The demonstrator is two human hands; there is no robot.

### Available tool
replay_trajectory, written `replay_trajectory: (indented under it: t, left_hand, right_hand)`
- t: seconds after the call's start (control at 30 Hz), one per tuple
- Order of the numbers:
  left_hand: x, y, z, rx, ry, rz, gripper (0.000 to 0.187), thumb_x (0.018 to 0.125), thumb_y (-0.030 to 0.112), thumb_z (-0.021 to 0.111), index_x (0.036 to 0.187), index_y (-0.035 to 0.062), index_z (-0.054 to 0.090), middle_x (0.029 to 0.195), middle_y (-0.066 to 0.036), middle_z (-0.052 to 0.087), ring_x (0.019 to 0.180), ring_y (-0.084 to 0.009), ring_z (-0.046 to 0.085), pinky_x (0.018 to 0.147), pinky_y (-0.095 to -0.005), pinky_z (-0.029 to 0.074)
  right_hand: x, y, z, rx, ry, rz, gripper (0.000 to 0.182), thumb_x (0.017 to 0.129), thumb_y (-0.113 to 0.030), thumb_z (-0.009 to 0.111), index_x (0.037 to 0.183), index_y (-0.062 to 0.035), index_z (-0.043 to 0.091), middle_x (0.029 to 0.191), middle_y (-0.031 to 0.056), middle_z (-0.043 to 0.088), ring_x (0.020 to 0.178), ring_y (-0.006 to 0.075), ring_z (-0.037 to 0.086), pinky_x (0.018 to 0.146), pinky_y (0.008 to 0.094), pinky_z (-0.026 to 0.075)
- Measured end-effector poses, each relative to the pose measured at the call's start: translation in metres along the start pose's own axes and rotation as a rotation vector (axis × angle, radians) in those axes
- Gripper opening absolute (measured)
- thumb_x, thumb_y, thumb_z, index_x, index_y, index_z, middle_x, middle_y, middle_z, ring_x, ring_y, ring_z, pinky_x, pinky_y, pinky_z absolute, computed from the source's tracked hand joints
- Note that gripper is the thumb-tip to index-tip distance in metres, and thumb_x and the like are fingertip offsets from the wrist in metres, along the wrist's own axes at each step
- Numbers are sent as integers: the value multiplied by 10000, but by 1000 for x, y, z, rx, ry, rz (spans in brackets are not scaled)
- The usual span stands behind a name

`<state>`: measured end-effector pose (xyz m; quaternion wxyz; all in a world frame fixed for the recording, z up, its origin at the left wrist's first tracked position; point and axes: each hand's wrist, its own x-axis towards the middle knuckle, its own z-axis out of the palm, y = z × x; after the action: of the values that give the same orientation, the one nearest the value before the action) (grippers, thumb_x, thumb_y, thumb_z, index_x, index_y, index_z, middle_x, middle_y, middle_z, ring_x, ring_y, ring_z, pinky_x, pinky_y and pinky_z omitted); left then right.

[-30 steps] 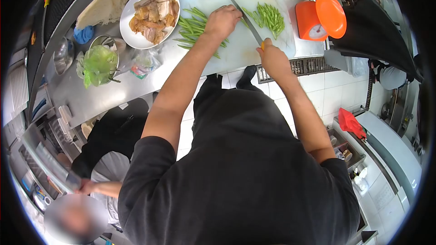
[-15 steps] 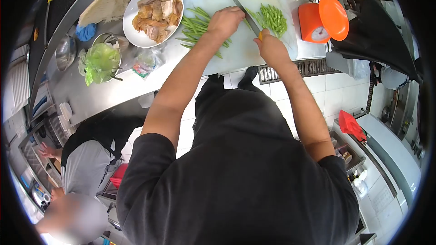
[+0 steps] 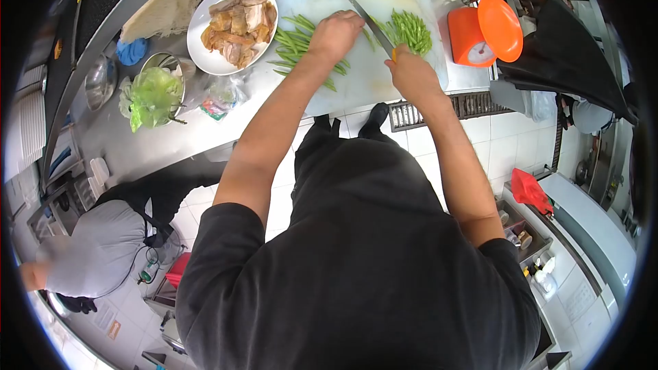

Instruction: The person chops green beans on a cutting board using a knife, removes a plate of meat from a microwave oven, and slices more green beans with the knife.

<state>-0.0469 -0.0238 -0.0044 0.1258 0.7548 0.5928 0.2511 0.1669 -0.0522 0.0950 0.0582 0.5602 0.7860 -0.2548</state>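
Note:
My right hand [image 3: 415, 74] is closed around the yellow handle of a kitchen knife [image 3: 366, 16]. Its long blade slants up and to the left over a white cutting board [image 3: 384, 92]. Beside the blade, my left hand [image 3: 336, 34] rests with curled fingers on green beans, partly covering them. Long uncut green beans [image 3: 293, 44] lie to the left of and beneath that hand. On the knife's right side is a pile of cut green beans [image 3: 410, 33], short slanted pieces. A few bits lie between my left fingertips and the blade.
Left of the board stand a plate [image 3: 200, 46] of chopped cooked meat, a plastic bag [image 3: 223, 96], and a metal bowl with lettuce [image 3: 152, 96]. An orange scale [image 3: 467, 35] is on the right. A co-worker in a grey shirt [image 3: 103, 247] bends at lower left.
My left hand has shifted slightly left, away from the blade. The knife has barely moved. At lower left the co-worker has moved farther left and bent over.

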Motion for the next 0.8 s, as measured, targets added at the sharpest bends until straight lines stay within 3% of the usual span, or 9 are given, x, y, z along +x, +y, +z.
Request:
replay_trajectory:
  t: [0.17,0.27,0.47,0.63,0.73,0.8]
  left_hand:
    - [8,-10,-2,10,-28,-6,114,921,155,718,1000,92,770,1063,-48,757,1044,-299,701,928,-420,581]
    - [11,-10,-1,36,-53,5,101,918,150,716,980,88,768,1037,-51,759,1033,-295,702,922,-422,581]
    - [9,-6,1,31,-37,4,97,918,149,711,968,87,768,997,-63,753,1014,-292,700,909,-429,577]
    - [8,-6,5,63,-43,-9,107,911,151,720,980,90,774,992,-63,751,1008,-300,697,904,-430,577]
    - [5,-5,8,29,24,-13,100,894,154,701,897,81,769,963,-82,735,998,-305,694,908,-424,572]
    - [5,-5,9,24,25,-18,93,898,146,726,947,88,779,997,-68,747,1003,-311,695,907,-428,576]
  right_hand:
    - [-25,-2,11,31,-5,51,319,1059,-261,595,1107,43,510,901,313,719,885,509,709,774,586,555]
    - [-35,-7,9,-22,-60,85,316,1073,-267,564,1110,38,490,936,291,736,889,475,739,793,539,595]
    - [-35,-7,31,-9,-54,130,324,1074,-272,569,1112,35,473,906,279,735,880,467,742,776,534,603]
    - [-31,1,39,-13,-44,123,328,1073,-271,572,1121,37,470,892,277,734,870,462,741,767,537,599]
    - [-12,8,56,35,9,81,329,1069,-266,575,1126,42,472,897,283,732,872,469,736,771,545,589]
    - [7,12,57,53,38,38,330,1066,-263,579,1127,44,475,901,288,731,877,475,732,780,553,581]
